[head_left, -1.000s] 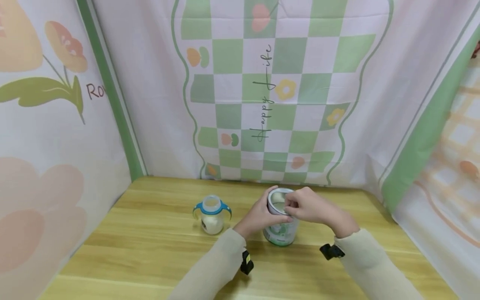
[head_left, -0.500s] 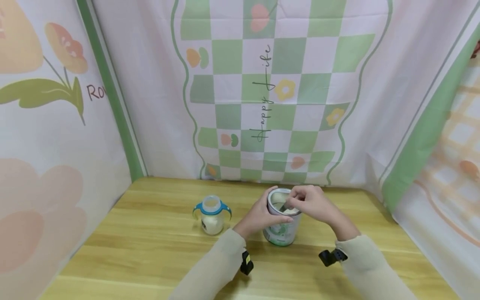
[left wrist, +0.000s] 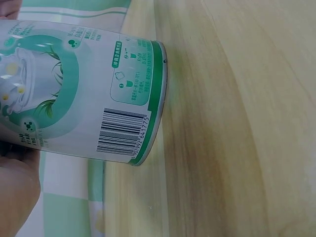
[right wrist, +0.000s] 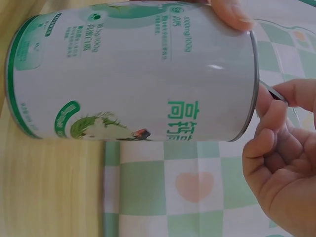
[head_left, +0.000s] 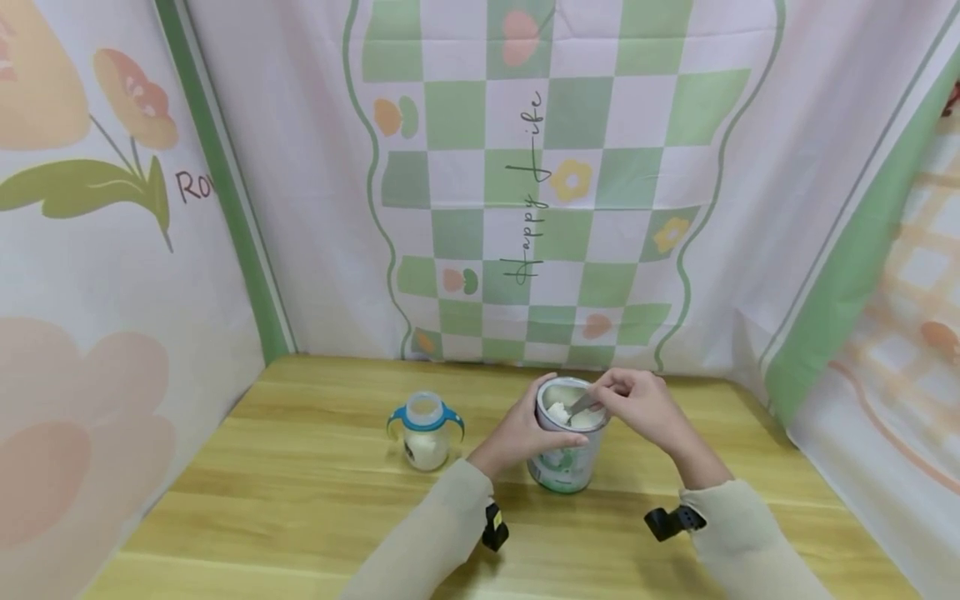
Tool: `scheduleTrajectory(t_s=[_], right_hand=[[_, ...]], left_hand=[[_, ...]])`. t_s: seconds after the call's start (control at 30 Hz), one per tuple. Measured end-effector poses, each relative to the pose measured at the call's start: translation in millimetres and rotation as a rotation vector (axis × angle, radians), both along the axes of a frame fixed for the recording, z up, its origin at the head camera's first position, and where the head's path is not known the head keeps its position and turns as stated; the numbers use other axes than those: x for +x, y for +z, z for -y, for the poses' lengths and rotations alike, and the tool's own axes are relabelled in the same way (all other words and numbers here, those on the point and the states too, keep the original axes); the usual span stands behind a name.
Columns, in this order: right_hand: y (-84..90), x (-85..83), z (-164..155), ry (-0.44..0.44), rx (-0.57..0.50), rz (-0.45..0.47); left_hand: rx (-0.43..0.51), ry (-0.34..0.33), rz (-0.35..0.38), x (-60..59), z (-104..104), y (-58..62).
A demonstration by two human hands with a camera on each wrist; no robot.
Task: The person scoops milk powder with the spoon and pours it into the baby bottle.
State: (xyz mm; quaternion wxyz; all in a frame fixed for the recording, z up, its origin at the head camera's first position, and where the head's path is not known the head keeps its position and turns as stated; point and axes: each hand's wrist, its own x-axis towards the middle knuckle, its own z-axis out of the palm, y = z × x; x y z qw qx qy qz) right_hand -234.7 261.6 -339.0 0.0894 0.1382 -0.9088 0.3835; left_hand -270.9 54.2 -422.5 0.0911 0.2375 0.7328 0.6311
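Observation:
My left hand (head_left: 517, 429) grips the upper side of a white and green milk powder can (head_left: 564, 468), its thumb lying just below the rim. White powder shows inside the open top. Above the can's right rim, my right hand (head_left: 643, 410) pinches the handle of a metal spoon (head_left: 583, 403). The spoon's bowl is inside the can mouth, beside a small white heap of powder (head_left: 558, 412). In the right wrist view the can (right wrist: 143, 79) hides most of the spoon (right wrist: 275, 92). The left wrist view has the can's barcode side (left wrist: 123, 131) and only part of the left hand (left wrist: 17, 195).
A baby bottle (head_left: 425, 446) with a blue two-handled collar stands uncapped to the left of the can, pale contents inside. Both are on a wooden table (head_left: 300, 500). A checked cloth (head_left: 570, 242) hangs behind the table's far edge, with printed cloths at both sides.
My right hand has drawn back up and to the right, out of the can mouth, bringing the spoon and a white heap of powder into sight. The left hand and bottle have stayed put.

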Motion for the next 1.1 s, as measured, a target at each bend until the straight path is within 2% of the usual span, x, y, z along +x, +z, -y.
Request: scheduleTrajectory(t_s=[0.3, 0.6, 0.83, 1.1], right_hand=[[-7.1, 3.0, -5.8, -0.087, 0.008, -0.138], [-16.0, 5.3, -10.7, -0.084, 0.019, -0.229], [-19.6, 5.0, -10.3, -0.072, 0.02, -0.272], [-21.5, 4.0, -11.0, -0.08, -0.006, -0.263]], left_hand=[[0.007, 0.004, -0.002, 1.1, -0.1, 0.8], [-0.007, 0.011, -0.01, 0.7, -0.8, 1.0], [-0.001, 0.008, -0.003, -0.1, 0.0, 0.4], [0.001, 0.009, 0.019, -0.1, -0.7, -0.7]])
